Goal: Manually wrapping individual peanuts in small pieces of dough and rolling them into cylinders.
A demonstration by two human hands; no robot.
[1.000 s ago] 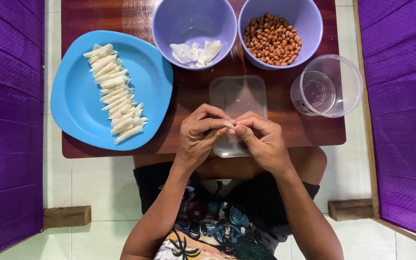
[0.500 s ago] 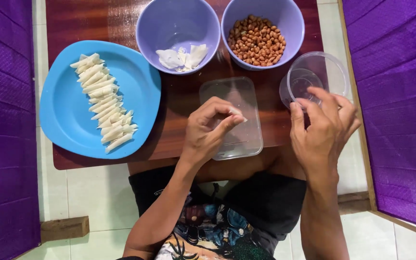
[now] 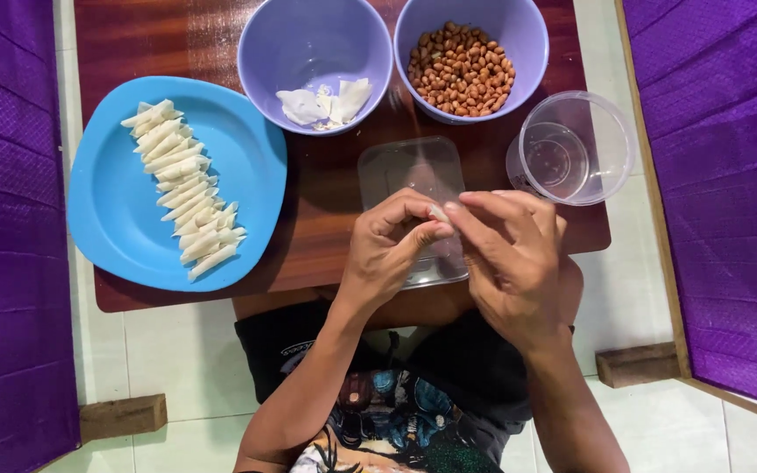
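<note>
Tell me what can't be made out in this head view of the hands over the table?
- The small pale piece pinched between the left hand and right hand: mostly covered by the fingers, too small to identify.
- Clear lid: its near part is hidden under both hands.
- The two purple bowls: far rims cut off by the top edge.

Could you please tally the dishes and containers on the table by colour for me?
Lavender bowls: 2, one with white wrappers, one with peanuts
Blue plate: 1
Clear containers: 2, a round cup and a flat rectangular tray
Total: 5
</note>
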